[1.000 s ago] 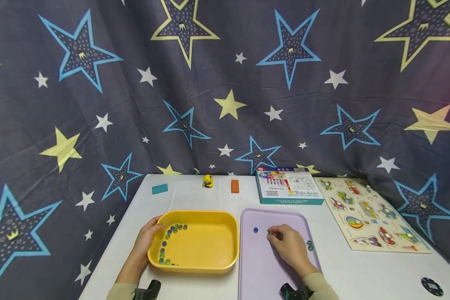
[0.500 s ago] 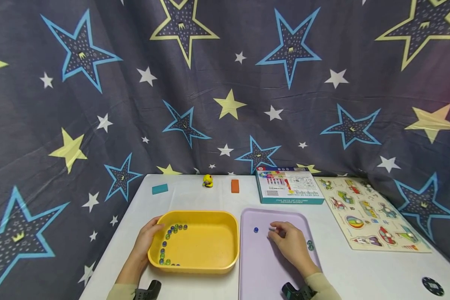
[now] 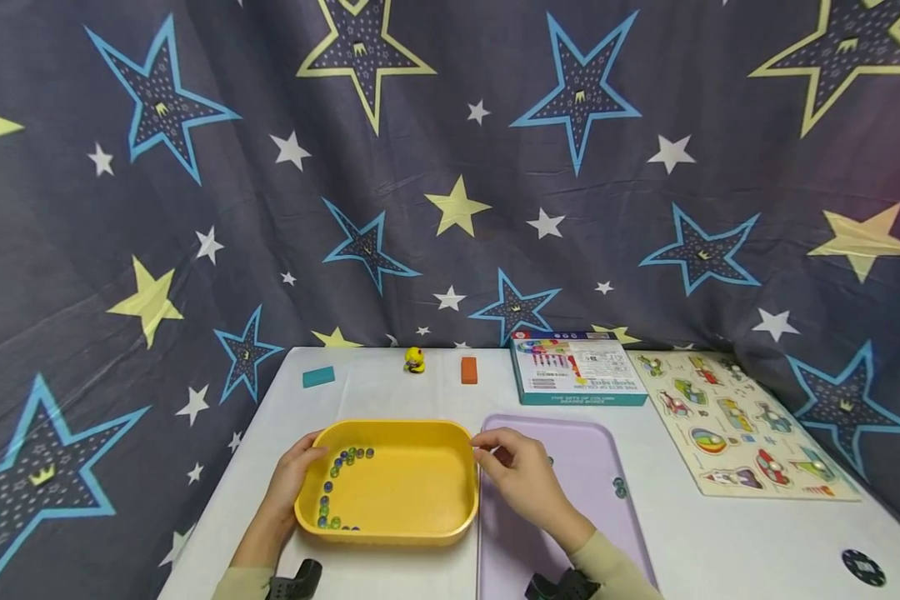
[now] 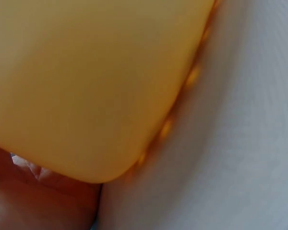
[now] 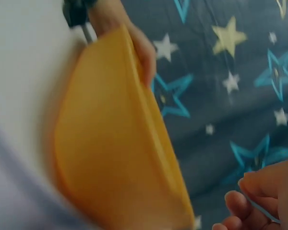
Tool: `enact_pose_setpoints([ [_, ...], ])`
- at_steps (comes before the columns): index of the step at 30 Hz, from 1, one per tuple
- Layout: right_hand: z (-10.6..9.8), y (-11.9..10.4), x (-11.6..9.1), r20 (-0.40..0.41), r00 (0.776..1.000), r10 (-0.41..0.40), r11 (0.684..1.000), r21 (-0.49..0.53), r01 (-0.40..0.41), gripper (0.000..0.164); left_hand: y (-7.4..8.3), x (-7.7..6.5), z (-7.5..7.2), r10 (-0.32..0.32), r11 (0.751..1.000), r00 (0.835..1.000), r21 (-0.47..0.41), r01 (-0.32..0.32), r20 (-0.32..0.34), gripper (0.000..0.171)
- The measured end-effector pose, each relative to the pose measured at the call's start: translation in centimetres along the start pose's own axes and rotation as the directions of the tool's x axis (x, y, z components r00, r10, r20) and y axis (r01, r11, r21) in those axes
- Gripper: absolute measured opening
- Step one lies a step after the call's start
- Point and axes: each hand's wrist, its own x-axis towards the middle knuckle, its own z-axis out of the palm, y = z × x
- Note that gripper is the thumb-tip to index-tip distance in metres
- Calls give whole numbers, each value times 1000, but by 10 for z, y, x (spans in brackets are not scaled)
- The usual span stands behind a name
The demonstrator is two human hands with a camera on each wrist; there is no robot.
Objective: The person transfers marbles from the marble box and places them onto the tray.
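My left hand [image 3: 288, 482] grips the left rim of the yellow bin [image 3: 408, 487], thumb over the edge. Blue and green marbles [image 3: 325, 501] line the bin's left side. My right hand [image 3: 528, 483] is over the lilac tray [image 3: 540, 558], its fingertips pinched together right at the bin's right rim. The small marble they picked up is hidden by the fingers. One marble [image 3: 551, 461] shows just behind this hand, and two more marbles [image 3: 619, 487] lie near the tray's right edge. The left wrist view shows the bin's underside [image 4: 86, 81].
Along the back stand a teal block [image 3: 318, 377], a yellow duck toy [image 3: 414, 360] and an orange block [image 3: 468, 371]. A boxed toy set [image 3: 579, 371] and a wooden puzzle board [image 3: 742, 429] lie back right. A black disc [image 3: 862, 567] sits front right.
My right hand has lifted from among the tray's marbles and moved left to the bin's rim, now covering the blue marble's spot. My left hand has stayed on the bin.
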Motion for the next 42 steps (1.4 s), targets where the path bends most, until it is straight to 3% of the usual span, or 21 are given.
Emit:
enact_pose_setpoints([
  [6, 30, -25, 4, 159, 982, -99, 995, 24, 96, 13, -1, 0, 0, 5, 1000, 1000, 2, -5, -3, 40],
  [11, 58, -36, 8, 265, 956, -125, 992, 28, 122, 10, -1, 0, 1, 3, 1000, 1000, -6, -3, -4, 40],
  [19, 87, -33, 13, 433, 901, -18, 1000, 28, 6, 11, 0, 0, 3, 8, 1000, 1000, -6, -8, 8, 40],
  [24, 103, -33, 21, 469, 883, 28, 999, -37, -12, 12, 0, 0, 1, 2, 1000, 1000, 7, -2, 4, 42],
  [34, 134, -45, 35, 530, 847, 36, 994, -109, 27, 15, 0, 4, 3, 37, 999, 999, -4, -37, 24, 40],
  [38, 143, -43, 36, 569, 821, 51, 995, -102, 10, 16, 0, 4, 3, 27, 1000, 999, 0, -27, 20, 41],
  [42, 153, -40, 34, 612, 790, 37, 990, -128, 53, 17, -1, 3, 0, 13, 1000, 1000, -12, -12, 6, 40],
])
